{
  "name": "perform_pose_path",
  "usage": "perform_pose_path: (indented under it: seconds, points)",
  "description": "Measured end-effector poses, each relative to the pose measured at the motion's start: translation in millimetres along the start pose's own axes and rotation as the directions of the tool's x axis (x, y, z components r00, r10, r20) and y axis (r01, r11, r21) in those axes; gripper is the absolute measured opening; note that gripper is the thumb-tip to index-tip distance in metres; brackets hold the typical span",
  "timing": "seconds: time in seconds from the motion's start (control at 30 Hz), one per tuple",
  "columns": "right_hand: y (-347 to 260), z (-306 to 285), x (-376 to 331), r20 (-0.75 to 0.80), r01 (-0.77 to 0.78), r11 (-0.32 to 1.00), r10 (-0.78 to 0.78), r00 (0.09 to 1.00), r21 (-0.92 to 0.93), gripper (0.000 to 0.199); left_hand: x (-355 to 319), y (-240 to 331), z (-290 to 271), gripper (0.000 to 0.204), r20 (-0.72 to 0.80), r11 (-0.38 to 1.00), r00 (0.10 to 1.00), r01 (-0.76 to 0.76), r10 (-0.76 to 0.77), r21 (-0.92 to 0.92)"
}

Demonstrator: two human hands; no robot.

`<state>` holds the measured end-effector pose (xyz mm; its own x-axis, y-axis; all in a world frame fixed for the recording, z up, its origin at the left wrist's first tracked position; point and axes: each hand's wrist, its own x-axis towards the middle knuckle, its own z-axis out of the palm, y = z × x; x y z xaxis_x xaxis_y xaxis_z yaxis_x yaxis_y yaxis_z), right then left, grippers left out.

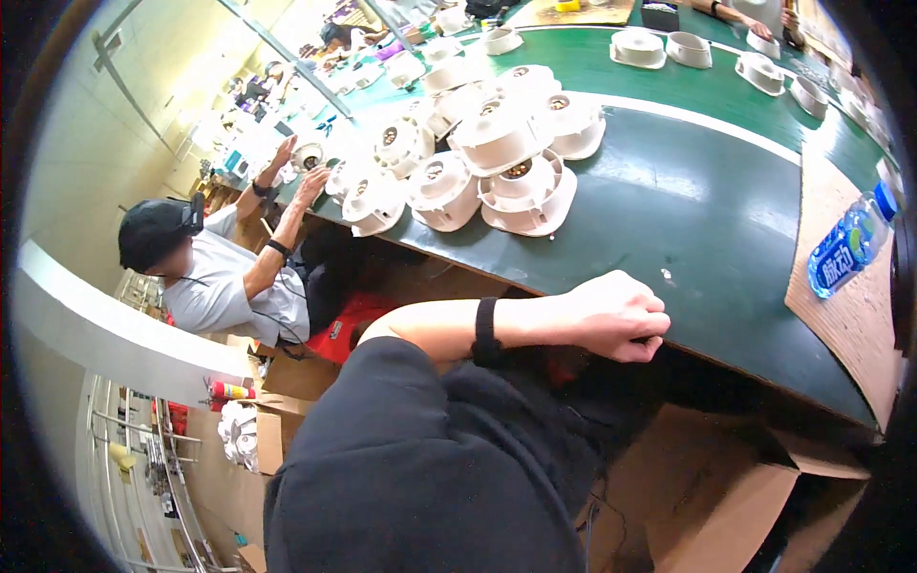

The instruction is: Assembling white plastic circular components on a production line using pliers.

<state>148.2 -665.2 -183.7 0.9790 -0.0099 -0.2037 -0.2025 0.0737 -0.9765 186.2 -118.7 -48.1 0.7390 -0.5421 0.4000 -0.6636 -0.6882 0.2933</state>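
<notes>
My left hand [621,315] is closed in a fist at the near edge of the dark green table [688,244], with no object showing in it. A black band [486,329] circles that wrist. The forearm lies across in front of my body. Beyond the hand, to the left, several white round housings with flat square bases are piled up. The nearest housing [527,205] has small copper-coloured parts in its central opening, and another [497,134] leans on top of its neighbours. My right hand is out of view.
At the left, a co-worker in a grey shirt [229,282] reaches toward a housing [308,158]. A blue-capped bottle [850,244] lies on cardboard [812,306] at the right. Across the green belt [573,62] are more housings [637,48]. An open carton [716,506] stands under the table.
</notes>
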Motion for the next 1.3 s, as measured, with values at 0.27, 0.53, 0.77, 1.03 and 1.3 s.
perform_pose_path:
  seconds: [0.27,0.53,0.77,1.03,1.3]
  points:
    - [23,-17,-5,-0.019,0.034,0.999,-0.034,0.999,0.011,0.066,-1,-1,10,0.023,-0.018,1.0,1.0,0.0,0.001,0.015]
    - [15,-65,-42,-0.152,0.071,0.996,-0.079,0.985,-0.056,0.068,0,-3,9,0.028,-0.051,0.998,0.997,-0.06,0.06,-0.01]
    - [-26,-99,-62,-0.255,0.141,0.975,-0.182,0.95,-0.17,0.069,-1,-3,10,0.026,-0.064,0.998,0.996,-0.063,0.06,-0.032]
    - [-97,-116,-71,-0.326,0.24,0.915,-0.345,0.88,-0.323,0.072,-6,-5,7,0.024,-0.101,0.995,0.992,-0.078,0.071,-0.069]
    - [-179,-95,-78,-0.358,0.334,0.813,-0.527,0.771,-0.477,0.074,-13,-5,5,0.017,-0.103,0.985,0.995,-0.031,0.014,-0.169]
